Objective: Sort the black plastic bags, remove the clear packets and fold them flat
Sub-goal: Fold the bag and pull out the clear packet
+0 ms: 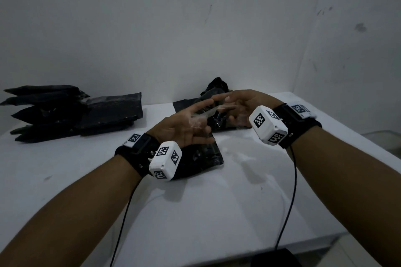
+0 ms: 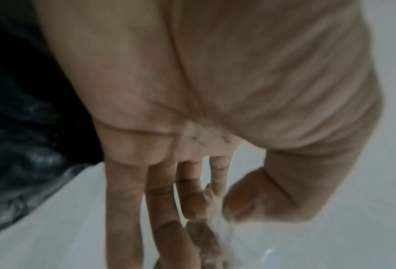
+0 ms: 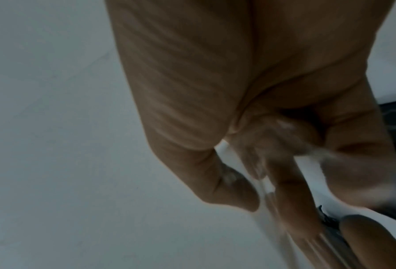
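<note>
Both hands, left [image 1: 184,128] and right [image 1: 243,104], pinch a clear packet [image 1: 208,112] above the bags [image 1: 201,156]; flattening it comes next, probably.

The white table [image 1: 206,212] stood against the wall, a stack of folded black bags [image 1: 71,110] at its left, loose black bags [image 1: 206,154] mid-table.

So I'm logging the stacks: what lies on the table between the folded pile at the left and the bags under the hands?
Bare white table separates the folded pile from the loose black bags, as the head view shows.
</note>
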Demonstrator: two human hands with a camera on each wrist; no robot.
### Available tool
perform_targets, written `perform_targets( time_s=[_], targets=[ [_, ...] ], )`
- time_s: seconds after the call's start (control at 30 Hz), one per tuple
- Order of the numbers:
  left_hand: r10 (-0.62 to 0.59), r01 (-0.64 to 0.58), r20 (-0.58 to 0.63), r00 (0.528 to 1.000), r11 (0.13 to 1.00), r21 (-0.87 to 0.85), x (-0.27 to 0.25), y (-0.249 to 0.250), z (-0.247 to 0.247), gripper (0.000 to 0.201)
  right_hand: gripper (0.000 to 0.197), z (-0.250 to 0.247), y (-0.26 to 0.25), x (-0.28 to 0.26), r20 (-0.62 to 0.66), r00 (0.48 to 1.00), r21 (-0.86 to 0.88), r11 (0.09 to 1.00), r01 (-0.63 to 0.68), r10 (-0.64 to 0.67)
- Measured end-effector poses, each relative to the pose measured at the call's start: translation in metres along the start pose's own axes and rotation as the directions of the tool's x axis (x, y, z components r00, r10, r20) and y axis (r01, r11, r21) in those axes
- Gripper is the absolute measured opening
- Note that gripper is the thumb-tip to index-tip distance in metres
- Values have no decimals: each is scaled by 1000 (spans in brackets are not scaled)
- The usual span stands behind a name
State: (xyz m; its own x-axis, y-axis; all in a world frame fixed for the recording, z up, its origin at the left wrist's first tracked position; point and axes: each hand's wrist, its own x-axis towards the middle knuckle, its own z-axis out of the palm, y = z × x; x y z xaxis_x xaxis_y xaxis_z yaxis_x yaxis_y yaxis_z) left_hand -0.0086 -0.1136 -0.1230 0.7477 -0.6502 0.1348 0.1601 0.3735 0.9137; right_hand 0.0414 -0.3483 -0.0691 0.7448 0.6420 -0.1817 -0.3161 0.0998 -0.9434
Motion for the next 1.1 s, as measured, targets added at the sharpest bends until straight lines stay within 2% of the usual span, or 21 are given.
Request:
perform_targets(
  time_s=[0.1,0.2,0.33,0.4,0.43,0.5,0.57,0.6,0.67,0.7,0.73,0.77,0.8,0.9,0.97,1.07,1.1],
  targets=[
    [50,-8,-177,983,973,232,0,2,3,76,39,-4,1,-2,-93,995,-102,995,11,-21],
    [192,-63,-250,949,893,446,-3,2,6,53,37,-6,-3,-4,-98,993,-84,995,55,-63],
    [406,-124,-342,848,778,615,-11,-3,6,21,29,-5,-12,-11,-72,991,-72,991,109,-114],
    [431,-91,-406,806,768,634,-13,-3,3,18,28,2,-13,-15,-35,993,-106,988,112,-117],
    [411,-59,-437,800,779,624,-13,-3,3,21,27,3,-12,-15,-39,992,-108,987,116,-121],
    [379,-23,-469,798,796,605,-14,-1,4,42,28,6,-12,-12,-59,989,-76,989,129,-134],
    [391,-42,-467,793,801,597,-14,2,6,53,28,8,-14,-10,-85,985,-56,987,148,-153],
    [381,-49,-482,789,821,569,-15,3,5,47,28,9,-16,-10,-89,983,-55,986,155,-160],
    [235,-33,-570,787,939,343,-17,6,7,23,27,9,-19,-12,-80,983,-64,985,159,-163],
    [129,-4,-591,797,978,209,-18,8,9,35,27,9,-20,-12,-73,983,-86,983,162,-168],
    [34,39,-588,808,993,111,-19,10,10,55,28,9,-21,-12,-73,981,-124,978,168,-178],
    [-22,77,-572,820,994,72,-19,12,11,70,27,10,-20,-12,-75,978,-172,969,177,-192],
    [-50,108,-558,828,992,71,-18,13,13,74,27,11,-20,-12,-72,976,-214,959,187,-207],
    [-84,146,-539,838,986,75,-15,9,20,63,28,13,-17,-10,-85,968,-270,941,204,-234],
    [-89,119,-535,840,993,21,-13,4,21,48,31,15,-15,-9,-96,964,-277,937,212,-246],
    [7,15,-542,840,999,36,-10,1,19,15,33,16,-14,-6,-99,967,-259,944,204,-236],
    [46,-17,-547,836,998,56,-9,2,17,12,32,16,-14,-6,-97,967,-257,945,203,-235]
  ],
)
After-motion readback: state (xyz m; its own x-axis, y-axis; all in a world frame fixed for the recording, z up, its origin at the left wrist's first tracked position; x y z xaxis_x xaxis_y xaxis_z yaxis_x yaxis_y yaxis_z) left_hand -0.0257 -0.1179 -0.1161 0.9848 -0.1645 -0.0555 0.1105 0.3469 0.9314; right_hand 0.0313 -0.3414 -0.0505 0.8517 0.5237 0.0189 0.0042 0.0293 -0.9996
